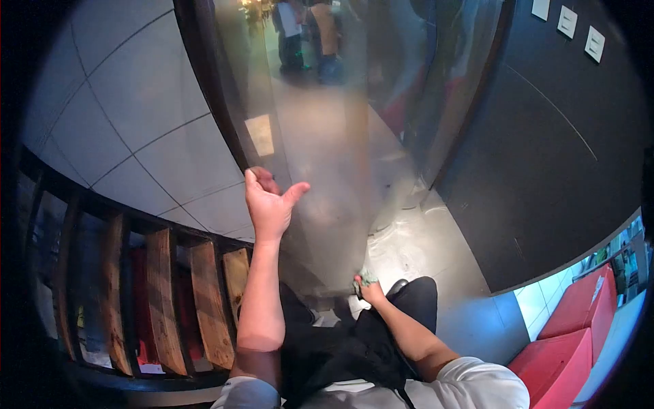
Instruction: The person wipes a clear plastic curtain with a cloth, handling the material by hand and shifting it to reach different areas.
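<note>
My left hand (267,198) is raised in front of a tall, hazy see-through panel (320,150), close to its dark left frame (216,95). Its thumb points out to the right, apart from the loosely bent fingers. Lower down, between my knees, my right hand (372,292) has a crumpled greenish cloth (368,276) in its fingers. The cloth is at the bottom part of the panel, just above the shiny floor (415,245). I am low down, with dark trousers (340,361) on my bent legs.
Wooden slats (163,293) in a dark frame stand at my left, below a tiled wall (136,102). A dark wall (545,157) with white switches (567,22) rises at the right. Red boxy seats (558,361) are at lower right. People (303,34) show beyond the panel.
</note>
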The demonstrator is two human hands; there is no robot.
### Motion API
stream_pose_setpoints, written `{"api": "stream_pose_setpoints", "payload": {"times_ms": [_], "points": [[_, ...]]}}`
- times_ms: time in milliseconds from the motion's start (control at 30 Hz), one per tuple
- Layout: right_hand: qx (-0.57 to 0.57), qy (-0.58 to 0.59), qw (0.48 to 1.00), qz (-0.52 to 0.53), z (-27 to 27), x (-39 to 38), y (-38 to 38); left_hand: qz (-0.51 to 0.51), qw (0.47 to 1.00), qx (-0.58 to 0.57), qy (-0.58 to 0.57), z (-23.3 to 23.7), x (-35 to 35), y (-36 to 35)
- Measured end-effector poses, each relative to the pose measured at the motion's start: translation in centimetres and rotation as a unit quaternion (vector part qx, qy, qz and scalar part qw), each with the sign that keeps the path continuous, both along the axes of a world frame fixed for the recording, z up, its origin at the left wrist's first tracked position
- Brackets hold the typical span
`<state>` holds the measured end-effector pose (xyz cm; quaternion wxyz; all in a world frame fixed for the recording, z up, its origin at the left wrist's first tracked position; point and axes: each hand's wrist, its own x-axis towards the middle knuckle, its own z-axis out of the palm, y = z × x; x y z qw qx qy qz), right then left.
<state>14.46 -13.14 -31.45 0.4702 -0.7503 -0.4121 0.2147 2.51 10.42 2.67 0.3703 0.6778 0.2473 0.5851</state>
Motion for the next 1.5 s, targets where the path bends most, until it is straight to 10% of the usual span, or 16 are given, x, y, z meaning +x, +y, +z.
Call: {"api": "stream_pose_setpoints", "payload": {"times_ms": [200, 333, 500, 600, 667, 733, 767, 1100, 1133, 1167, 1200, 1267, 1500], "points": [[-0.151, -0.06, 0.986, -0.045, -5.0, 2.4, -1.2, -0.269, 0.924, -0.267, 0.058, -10.2, -4.2, -1.1], [0.111, 0.303, 0.881, -0.345, 3.6, 1.3, -0.5, -0.309, 0.897, -0.311, -0.064, -15.1, -6.1, -4.1], [0.287, -0.054, 0.942, -0.166, 10.9, 1.2, 0.6, -0.36, 0.875, -0.311, -0.086, -17.7, -5.0, -5.5], [0.2, -0.352, 0.909, 0.094, 18.0, 0.0, 2.4, -0.378, 0.853, -0.358, -0.043, -17.9, -2.7, -8.2], [0.142, -0.494, 0.838, 0.184, 19.9, -0.2, 4.9, -0.16, 0.938, 0.165, 0.26, -19.4, -2.3, -9.7], [0.169, -0.513, 0.811, 0.226, 24.5, 0.7, 8.1, -0.201, 0.973, -0.037, 0.104, -19.0, -1.6, -11.2], [0.122, -0.518, 0.81, 0.246, 27.6, 1.1, 9.6, -0.349, 0.874, -0.335, -0.044, -17.5, -1.9, -11.8], [0.227, -0.778, 0.576, -0.102, 65.0, 6.8, 26.0, -0.437, 0.838, -0.324, 0.029, -12.5, -6.9, -14.1], [0.138, -0.613, 0.776, -0.057, 69.2, 4.6, 24.8, -0.433, 0.842, -0.319, 0.039, -12.5, -7.2, -13.7], [0.174, -0.825, 0.487, -0.229, 69.6, 6.4, 25.0, -0.428, 0.844, -0.322, 0.023, -13.4, -7.4, -13.3], [0.038, -0.841, 0.518, -0.154, 71.0, 5.0, 24.3, -0.415, 0.857, -0.306, 0.021, -14.0, -7.5, -12.4], [0.158, -0.748, 0.631, -0.129, 69.3, 4.5, 25.2, -0.389, 0.878, -0.279, 0.019, -14.9, -8.2, -11.4], [0.115, -0.801, 0.587, 0.039, 53.8, 8.9, 29.6, -0.387, 0.887, -0.249, -0.025, -13.3, -7.3, -9.0]]}}
